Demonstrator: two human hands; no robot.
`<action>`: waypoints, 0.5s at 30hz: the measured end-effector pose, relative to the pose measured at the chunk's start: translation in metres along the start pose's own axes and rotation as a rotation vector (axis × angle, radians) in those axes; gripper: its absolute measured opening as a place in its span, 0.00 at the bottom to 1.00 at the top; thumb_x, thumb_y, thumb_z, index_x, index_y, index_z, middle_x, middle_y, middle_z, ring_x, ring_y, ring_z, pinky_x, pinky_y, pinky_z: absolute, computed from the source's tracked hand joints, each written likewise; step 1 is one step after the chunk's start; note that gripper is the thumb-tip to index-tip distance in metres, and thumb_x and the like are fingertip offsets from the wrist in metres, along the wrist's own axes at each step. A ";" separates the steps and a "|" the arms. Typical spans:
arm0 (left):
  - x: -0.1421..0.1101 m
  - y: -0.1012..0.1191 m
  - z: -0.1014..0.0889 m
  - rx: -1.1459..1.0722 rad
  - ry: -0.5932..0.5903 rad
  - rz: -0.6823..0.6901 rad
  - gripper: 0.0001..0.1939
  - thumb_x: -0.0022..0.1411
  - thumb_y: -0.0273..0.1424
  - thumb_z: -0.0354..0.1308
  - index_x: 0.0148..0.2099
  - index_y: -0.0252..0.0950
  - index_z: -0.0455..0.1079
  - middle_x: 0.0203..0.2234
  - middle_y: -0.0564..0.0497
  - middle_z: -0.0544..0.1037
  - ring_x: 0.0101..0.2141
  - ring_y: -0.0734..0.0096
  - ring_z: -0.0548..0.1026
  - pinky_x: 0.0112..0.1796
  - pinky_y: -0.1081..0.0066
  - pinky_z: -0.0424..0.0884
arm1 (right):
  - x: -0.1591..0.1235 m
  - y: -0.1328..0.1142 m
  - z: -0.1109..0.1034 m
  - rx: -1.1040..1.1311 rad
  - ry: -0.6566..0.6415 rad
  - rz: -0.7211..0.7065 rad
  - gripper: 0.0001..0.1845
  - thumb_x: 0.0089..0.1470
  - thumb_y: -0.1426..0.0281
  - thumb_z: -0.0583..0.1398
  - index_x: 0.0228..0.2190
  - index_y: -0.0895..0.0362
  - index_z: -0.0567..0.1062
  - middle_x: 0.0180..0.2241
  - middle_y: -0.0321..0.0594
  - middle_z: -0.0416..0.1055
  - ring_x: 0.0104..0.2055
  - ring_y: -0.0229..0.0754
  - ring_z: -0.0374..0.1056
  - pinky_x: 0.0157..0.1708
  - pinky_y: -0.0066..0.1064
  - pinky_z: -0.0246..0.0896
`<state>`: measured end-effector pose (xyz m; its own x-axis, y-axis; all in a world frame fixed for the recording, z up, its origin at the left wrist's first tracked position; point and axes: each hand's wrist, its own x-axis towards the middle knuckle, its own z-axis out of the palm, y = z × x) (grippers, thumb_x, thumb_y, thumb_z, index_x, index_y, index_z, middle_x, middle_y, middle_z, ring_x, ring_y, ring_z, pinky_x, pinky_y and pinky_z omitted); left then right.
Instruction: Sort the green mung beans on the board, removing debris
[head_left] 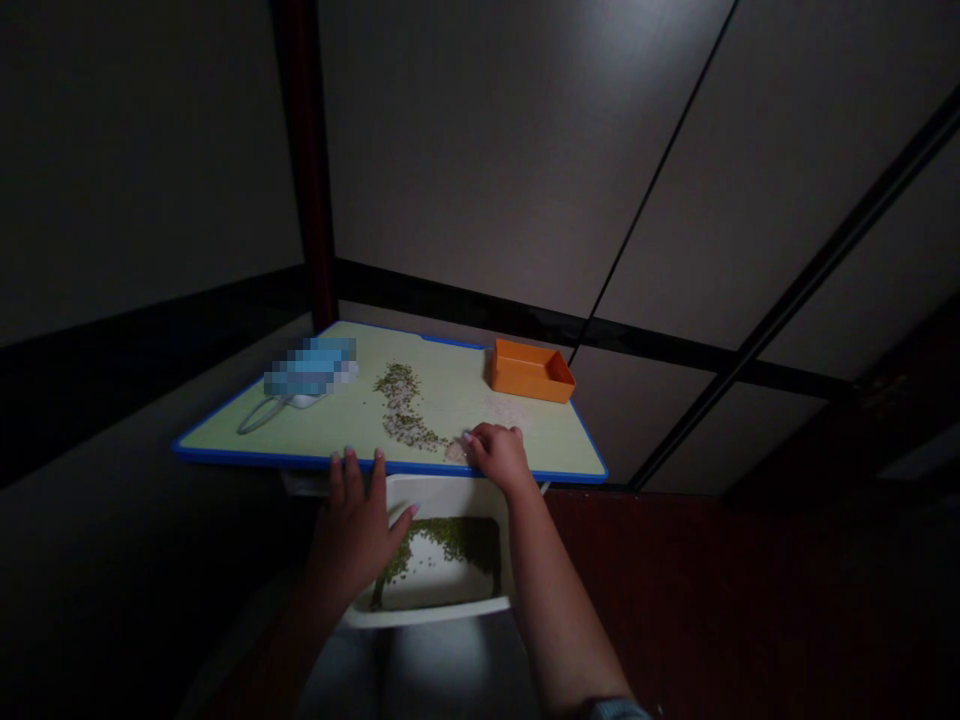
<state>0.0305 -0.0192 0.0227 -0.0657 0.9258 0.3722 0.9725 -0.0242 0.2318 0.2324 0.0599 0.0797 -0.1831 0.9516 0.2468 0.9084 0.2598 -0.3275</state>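
Dim grey wall panels (510, 150) stand behind the pale-yellow tabletop (450, 375) w/ blue edging (262, 456); the light is poor, so small details I cannot confirm; from my remote seat I see two bare hands at its near side. The left hand (356, 520) has its fingers spread apart, tips at the blue edging, thumb above the white plastic tub (442, 490), & holds nothing that I can see; the right hand (499, 455) is curled over the tabletop, thumb & forefinger close together beside a small pale heap (455, 451), but I can't tell if they pinch any grain.

A band of mixed grains (402, 405), green & pale, lies mid-tabletop & runs toward that heap; more green grains (472, 540), prob. mung beans, lie in the tub, just below the near edge. By my judgement the work is approx. midway; a good qty. of green is already in the tub, & the pale heap looks mostly free of green; what is left is the mixed band. An open orange box (532, 372) stands at the far right; a pixelated blue item (311, 365) w/ a grey loop (259, 414) lies at left, apart from the grains.
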 end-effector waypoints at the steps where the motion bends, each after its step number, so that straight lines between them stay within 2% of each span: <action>1: 0.000 0.000 0.000 -0.001 0.001 0.000 0.40 0.58 0.43 0.50 0.66 0.26 0.49 0.66 0.25 0.44 0.66 0.37 0.39 0.54 0.48 0.61 | 0.000 -0.002 0.000 -0.015 0.005 0.006 0.13 0.62 0.62 0.53 0.39 0.54 0.76 0.39 0.41 0.77 0.43 0.40 0.69 0.46 0.33 0.46; 15: 0.000 0.002 -0.003 0.006 -0.033 -0.013 0.39 0.59 0.43 0.48 0.66 0.26 0.47 0.66 0.25 0.42 0.66 0.37 0.37 0.53 0.48 0.61 | 0.004 -0.002 -0.001 -0.130 0.062 0.200 0.15 0.62 0.61 0.52 0.38 0.53 0.75 0.36 0.42 0.78 0.40 0.42 0.71 0.45 0.35 0.47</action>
<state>0.0319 -0.0204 0.0259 -0.0713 0.9379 0.3394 0.9729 -0.0097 0.2311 0.2302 0.0632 0.0827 0.0254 0.9690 0.2459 0.9658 0.0397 -0.2562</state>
